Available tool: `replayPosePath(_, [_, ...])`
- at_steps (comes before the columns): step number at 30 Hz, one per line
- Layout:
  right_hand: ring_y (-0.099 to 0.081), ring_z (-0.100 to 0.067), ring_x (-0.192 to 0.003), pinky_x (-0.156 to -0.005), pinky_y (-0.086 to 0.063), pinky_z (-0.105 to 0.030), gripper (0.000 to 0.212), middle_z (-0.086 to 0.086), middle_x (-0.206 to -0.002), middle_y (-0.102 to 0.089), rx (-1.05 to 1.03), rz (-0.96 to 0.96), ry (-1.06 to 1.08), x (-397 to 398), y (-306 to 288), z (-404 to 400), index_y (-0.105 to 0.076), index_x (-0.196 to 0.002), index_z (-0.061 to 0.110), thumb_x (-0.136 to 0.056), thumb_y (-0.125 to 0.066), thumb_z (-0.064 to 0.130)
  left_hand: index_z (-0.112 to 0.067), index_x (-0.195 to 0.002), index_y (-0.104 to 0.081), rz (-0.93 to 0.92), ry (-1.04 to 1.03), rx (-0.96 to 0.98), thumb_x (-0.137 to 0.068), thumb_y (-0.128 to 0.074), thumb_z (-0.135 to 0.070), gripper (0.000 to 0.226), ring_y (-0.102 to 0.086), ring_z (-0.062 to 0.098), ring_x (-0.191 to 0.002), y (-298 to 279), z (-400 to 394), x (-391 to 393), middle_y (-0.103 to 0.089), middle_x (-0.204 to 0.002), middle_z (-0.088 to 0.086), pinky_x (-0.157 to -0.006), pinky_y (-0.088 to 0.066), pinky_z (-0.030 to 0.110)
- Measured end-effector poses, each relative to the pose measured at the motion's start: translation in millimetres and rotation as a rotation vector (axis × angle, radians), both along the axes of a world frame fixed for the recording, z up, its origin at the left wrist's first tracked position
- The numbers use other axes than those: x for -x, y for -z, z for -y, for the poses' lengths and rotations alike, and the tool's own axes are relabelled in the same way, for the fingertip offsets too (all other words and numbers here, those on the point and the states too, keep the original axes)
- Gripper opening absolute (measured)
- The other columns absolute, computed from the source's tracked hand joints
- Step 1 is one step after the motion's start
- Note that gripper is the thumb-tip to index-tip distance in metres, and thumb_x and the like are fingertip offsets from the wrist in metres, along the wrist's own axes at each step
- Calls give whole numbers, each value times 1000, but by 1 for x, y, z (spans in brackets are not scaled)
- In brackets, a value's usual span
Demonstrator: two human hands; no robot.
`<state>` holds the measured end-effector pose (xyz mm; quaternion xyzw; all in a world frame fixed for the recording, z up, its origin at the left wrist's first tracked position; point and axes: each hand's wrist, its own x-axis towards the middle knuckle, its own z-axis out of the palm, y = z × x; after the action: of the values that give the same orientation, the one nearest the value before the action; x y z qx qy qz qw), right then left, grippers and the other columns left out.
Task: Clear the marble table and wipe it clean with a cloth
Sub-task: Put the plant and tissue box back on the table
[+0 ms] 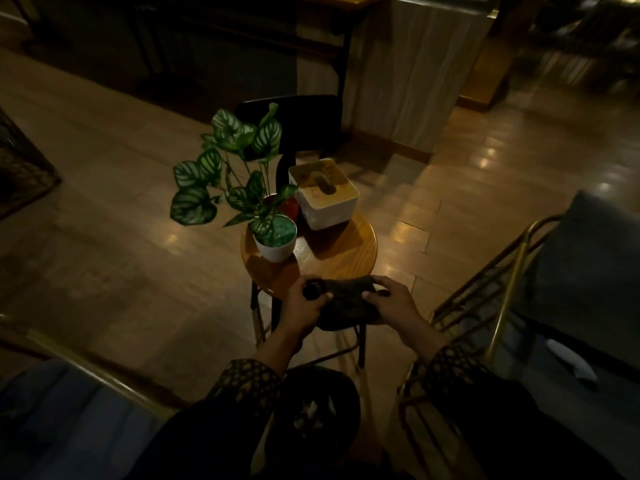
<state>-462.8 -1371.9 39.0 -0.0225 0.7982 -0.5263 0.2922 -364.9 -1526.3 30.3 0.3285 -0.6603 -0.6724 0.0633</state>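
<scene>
A dark cloth (341, 301) is held over the near edge of a round wooden seat (332, 254). My left hand (304, 304) grips its left end and my right hand (388, 303) grips its right end. On the seat stand a potted plant (275, 242) with striped green leaves in a white pot, a white tissue box (323, 194) with a yellowish lid, and a small red object (290, 206) between them. No marble table shows in this view.
The seat belongs to a chair with a dark backrest (304, 119) and black legs. Brass-framed chairs (498, 289) with blue cushions stand at right and lower left. A dark round bin (318, 410) holding scraps sits below my arms. Wood floor lies all around.
</scene>
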Motion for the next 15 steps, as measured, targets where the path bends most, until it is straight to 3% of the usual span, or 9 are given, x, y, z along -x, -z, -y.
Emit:
replayPosePath(3, [-64,-22,-98,-72,-58,-32,41,-9,-118,-63,-74,-85,-79,32,-3,22,-54,-132,20,-92,-60,10,-17,-117,-54,-12,-43,37,-86,-66,-3,36,-56,19,-105,-1,9,27,-57,-119,7,-71,-46,18])
replayPosePath(6, [-62,-22,-103,-70,-56,-28,42,-9,-124,-61,-149,-125,-126,54,-7,39,-54,-132,19,-91,-61,9,-11,-121,-53,29,-64,107,-87,-64,-3,37,-53,17,-105,-1,13,46,-57,-116,5,-73,-43,17])
replayPosePath(10, [-62,-25,-105,-81,-59,-40,46,-11,-125,-60,-207,-151,-230,82,-13,58,-51,-135,17,-91,-62,10,-6,-125,-52,62,-104,143,-88,-63,-1,39,-52,25,-119,5,23,68,-56,-126,12,-88,-39,24])
replayPosePath(15, [-59,-26,-114,-90,-55,-41,45,-11,-130,-57,-244,-178,-357,119,-5,81,-51,-135,13,-91,-62,10,-7,-130,-50,130,-185,170,-90,-65,-11,43,-54,29,-120,14,31,89,-59,-126,14,-93,-44,34])
